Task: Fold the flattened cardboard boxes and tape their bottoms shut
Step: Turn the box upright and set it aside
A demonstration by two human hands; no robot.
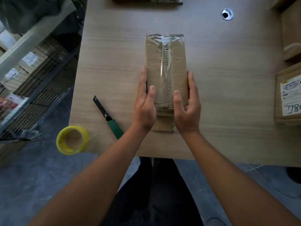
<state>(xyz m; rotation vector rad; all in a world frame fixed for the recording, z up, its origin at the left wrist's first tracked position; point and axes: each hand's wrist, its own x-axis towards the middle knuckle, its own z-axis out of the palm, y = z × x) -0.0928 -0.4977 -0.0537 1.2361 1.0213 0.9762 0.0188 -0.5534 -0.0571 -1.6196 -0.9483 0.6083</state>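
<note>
A narrow brown cardboard box [166, 67] stands on the wooden table [114, 62], its folded flaps facing up. Clear tape runs along the middle seam, and a loose end sticks out past the far edge. My left hand [145, 103] holds the box's left side, fingers flat along the wall and thumb laid on the top face. My right hand [187, 105] mirrors it on the right side, thumb on top near the seam. A yellow-cored roll of clear tape [72, 140] sits at the table's near left corner. A green-handled utility knife [107, 117] lies between the roll and my left hand.
Sealed cardboard boxes with labels [288, 93] stand along the right edge. More flat cardboard [146, 0] lies at the far edge. A round cable hole [227, 14] is at the far right. A wire rack [32, 88] with boxes stands left of the table.
</note>
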